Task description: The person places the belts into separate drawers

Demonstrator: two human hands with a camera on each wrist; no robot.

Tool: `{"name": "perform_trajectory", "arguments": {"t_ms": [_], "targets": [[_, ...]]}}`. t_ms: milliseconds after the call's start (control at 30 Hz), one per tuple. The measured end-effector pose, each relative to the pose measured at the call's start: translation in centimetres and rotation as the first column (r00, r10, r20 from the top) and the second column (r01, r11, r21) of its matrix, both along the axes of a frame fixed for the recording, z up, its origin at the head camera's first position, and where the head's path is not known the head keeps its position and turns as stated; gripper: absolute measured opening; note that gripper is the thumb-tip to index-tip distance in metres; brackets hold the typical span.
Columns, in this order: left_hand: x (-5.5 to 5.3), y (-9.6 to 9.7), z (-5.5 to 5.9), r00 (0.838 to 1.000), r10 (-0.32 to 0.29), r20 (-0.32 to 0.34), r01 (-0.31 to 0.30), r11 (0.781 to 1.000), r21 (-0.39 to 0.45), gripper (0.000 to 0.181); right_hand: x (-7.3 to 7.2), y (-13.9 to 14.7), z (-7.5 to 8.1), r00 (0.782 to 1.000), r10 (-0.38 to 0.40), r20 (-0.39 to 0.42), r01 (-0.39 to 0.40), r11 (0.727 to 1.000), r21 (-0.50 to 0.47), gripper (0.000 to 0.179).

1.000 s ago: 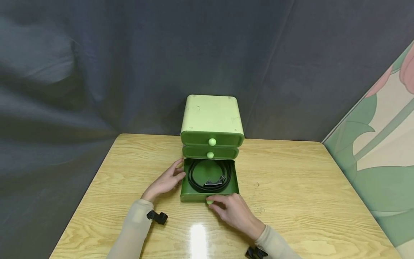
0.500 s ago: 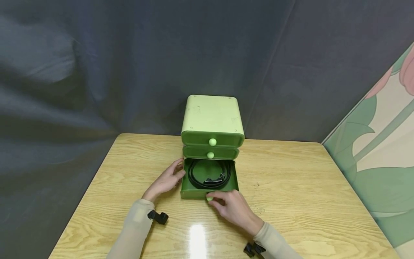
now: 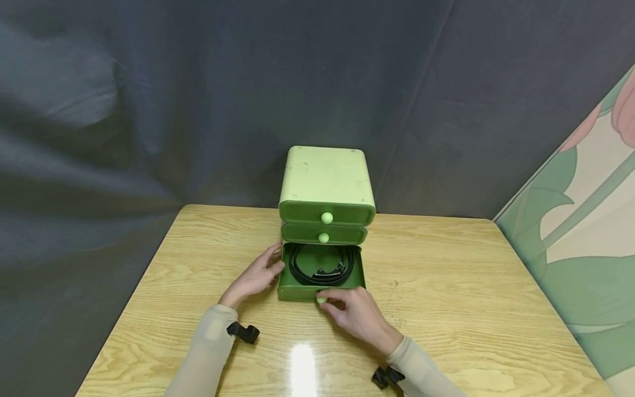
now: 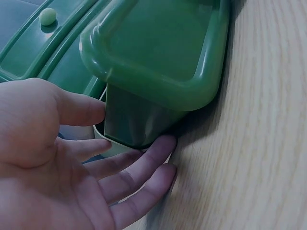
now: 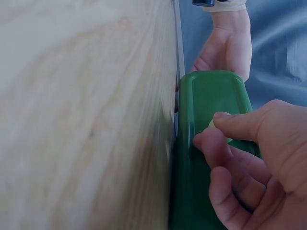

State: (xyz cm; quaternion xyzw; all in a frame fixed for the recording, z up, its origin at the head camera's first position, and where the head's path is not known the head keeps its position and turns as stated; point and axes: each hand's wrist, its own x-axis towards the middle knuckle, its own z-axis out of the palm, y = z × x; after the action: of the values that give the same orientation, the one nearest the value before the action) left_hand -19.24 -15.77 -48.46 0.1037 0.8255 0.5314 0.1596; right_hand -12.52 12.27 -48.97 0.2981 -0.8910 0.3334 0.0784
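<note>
A small green drawer cabinet (image 3: 327,173) stands on the table with its bottom drawer (image 3: 297,293) pulled out. Inside that drawer lies a coiled black belt (image 3: 299,274) with a metal buckle. My right hand (image 3: 361,315) pinches the drawer's round pale-green knob (image 3: 322,300) between thumb and index finger; the right wrist view shows the same grip at the drawer front (image 5: 211,91). My left hand (image 3: 253,282) rests at the cabinet's lower left side, fingers extended. In the left wrist view its fingertips (image 4: 163,148) touch the cabinet's lower edge beside the drawer.
Two upper drawers, a top drawer (image 3: 302,212) and a middle drawer (image 3: 300,234), are closed. A dark curtain (image 3: 238,110) hangs behind the wooden table (image 3: 446,286). At the right is a panel with a flower pattern (image 3: 585,242).
The bottom drawer has slid a little back into the cabinet, with the belt in it. My right hand has moved forward with the knob, while my left hand stays at the cabinet's side.
</note>
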Motion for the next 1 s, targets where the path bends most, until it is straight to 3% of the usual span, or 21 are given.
{"name": "perform_trajectory", "arguments": {"t_ms": [233, 1000], "targets": [[0.1, 0.1, 0.0, 1.0, 0.0, 0.008, 0.0, 1.0, -0.003, 0.065, -0.1, 0.0, 0.1, 0.999, -0.009, 0.05, 0.01, 0.999, -0.032, 0.019], [0.0, -0.1, 0.1, 1.0, 0.005, 0.019, -0.005, 1.0, 0.007, 0.062, -1.6, -0.4, 0.1, 0.995, -0.043, 0.088, 0.046, 0.998, -0.032, 0.019]]}}
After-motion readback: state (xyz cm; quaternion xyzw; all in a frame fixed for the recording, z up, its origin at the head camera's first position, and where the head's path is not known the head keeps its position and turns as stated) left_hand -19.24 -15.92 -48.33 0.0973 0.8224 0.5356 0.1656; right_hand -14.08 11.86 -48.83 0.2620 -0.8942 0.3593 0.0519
